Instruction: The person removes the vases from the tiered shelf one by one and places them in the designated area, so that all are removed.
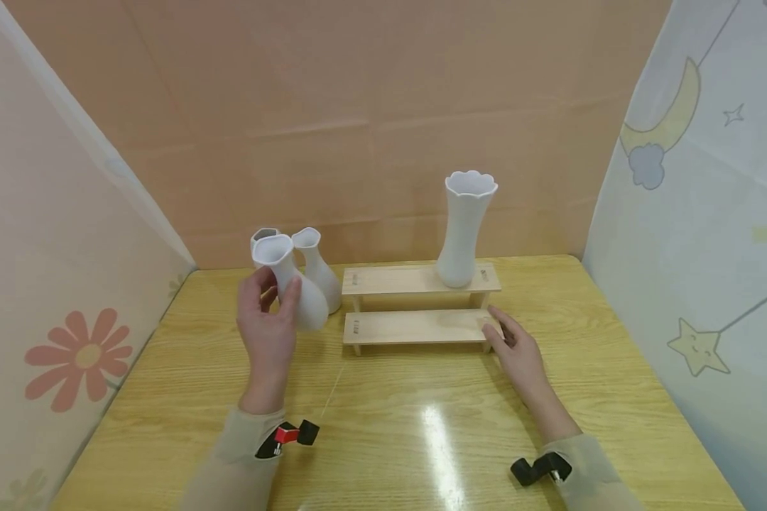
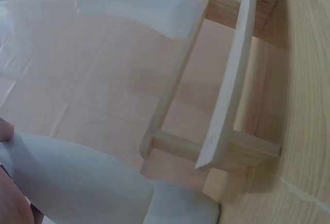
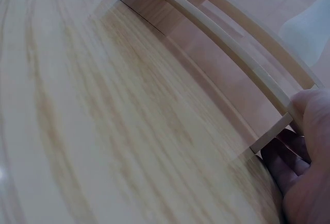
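Observation:
My left hand (image 1: 266, 319) grips a white vase (image 1: 308, 305) near its neck, the vase tilted with its mouth toward the upper left. Behind it, another narrow-necked white vase (image 1: 326, 284) stands on the table, and the rim of a third vase (image 1: 256, 235) peeks out, mostly hidden. My right hand (image 1: 518, 355) holds the right end of a two-step wooden shelf (image 1: 415, 326). In the right wrist view the thumb (image 3: 314, 108) lies at the board's corner, fingers by the end leg. A tall white vase (image 1: 461, 241) with a scalloped rim stands on the upper step, toward the right.
The wood-grain table (image 1: 383, 426) reaches back to a peach cloth backdrop (image 1: 358, 142). A flower-print panel (image 1: 38, 248) borders the left side; a panel with moon and stars (image 1: 709, 234) borders the right.

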Demonstrator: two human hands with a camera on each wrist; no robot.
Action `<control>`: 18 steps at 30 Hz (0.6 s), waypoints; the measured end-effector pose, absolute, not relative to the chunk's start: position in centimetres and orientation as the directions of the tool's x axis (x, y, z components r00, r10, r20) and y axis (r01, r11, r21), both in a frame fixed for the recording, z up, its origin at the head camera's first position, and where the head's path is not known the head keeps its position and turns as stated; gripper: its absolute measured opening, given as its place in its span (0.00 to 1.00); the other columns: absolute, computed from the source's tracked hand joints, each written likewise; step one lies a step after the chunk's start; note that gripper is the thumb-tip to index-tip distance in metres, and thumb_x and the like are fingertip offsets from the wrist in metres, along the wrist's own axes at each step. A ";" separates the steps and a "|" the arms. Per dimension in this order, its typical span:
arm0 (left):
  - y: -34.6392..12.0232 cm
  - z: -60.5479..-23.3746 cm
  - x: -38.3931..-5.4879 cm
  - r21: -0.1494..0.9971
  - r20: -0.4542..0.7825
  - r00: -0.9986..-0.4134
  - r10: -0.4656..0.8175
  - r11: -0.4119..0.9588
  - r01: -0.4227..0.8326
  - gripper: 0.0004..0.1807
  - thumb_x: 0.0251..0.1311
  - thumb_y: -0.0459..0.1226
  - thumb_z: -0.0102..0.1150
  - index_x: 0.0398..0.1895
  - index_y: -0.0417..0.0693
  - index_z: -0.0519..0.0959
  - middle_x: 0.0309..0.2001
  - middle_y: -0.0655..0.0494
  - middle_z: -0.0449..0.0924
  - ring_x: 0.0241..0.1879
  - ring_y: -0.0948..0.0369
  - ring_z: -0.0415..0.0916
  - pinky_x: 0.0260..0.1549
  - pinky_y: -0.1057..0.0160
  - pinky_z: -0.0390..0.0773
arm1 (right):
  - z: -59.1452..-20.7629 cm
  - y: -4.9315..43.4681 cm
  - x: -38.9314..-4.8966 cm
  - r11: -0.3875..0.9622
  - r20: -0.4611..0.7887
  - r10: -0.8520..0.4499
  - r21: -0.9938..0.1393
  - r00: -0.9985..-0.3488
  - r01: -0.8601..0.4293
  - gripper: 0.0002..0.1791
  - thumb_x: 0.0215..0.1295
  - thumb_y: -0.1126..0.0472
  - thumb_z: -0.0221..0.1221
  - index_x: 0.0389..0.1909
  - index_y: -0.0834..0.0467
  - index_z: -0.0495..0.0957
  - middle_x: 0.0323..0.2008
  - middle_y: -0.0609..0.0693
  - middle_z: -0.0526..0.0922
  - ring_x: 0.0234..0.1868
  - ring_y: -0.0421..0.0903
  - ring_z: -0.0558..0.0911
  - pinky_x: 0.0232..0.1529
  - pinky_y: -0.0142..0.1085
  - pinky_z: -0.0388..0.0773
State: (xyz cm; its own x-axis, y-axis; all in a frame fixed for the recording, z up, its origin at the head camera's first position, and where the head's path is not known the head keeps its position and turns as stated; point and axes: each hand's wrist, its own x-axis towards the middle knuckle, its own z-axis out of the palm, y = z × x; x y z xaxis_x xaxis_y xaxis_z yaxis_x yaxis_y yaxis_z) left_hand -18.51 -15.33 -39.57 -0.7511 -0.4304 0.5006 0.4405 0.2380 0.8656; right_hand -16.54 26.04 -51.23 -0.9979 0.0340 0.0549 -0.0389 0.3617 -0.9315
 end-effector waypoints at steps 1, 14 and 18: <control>-15.4 -39.8 -18.6 0.867 0.498 -0.754 -0.428 0.245 0.434 0.20 0.70 0.33 0.74 0.63 0.38 0.84 0.55 0.51 0.80 0.57 0.59 0.77 0.62 0.54 0.77 | -51.2 26.0 -16.5 0.363 0.056 0.036 -0.931 -0.998 -0.039 0.37 0.86 0.41 0.56 0.87 0.51 0.62 0.86 0.57 0.58 0.86 0.63 0.55 0.80 0.62 0.61; -15.5 -42.4 -19.8 0.858 0.510 -0.771 -0.382 0.286 0.425 0.20 0.72 0.34 0.74 0.64 0.40 0.83 0.55 0.44 0.79 0.57 0.57 0.76 0.63 0.43 0.78 | -51.2 25.9 -16.4 0.361 0.065 0.033 -0.931 -0.997 -0.048 0.37 0.86 0.41 0.56 0.87 0.51 0.62 0.86 0.56 0.58 0.86 0.62 0.55 0.80 0.62 0.61; -15.3 -43.2 -20.2 0.842 0.532 -0.756 -0.382 0.328 0.428 0.20 0.71 0.33 0.75 0.62 0.38 0.83 0.55 0.40 0.80 0.56 0.52 0.77 0.61 0.40 0.79 | -51.3 25.9 -16.5 0.364 0.071 0.029 -0.930 -0.997 -0.056 0.37 0.87 0.42 0.56 0.87 0.51 0.63 0.86 0.56 0.58 0.86 0.62 0.56 0.79 0.63 0.61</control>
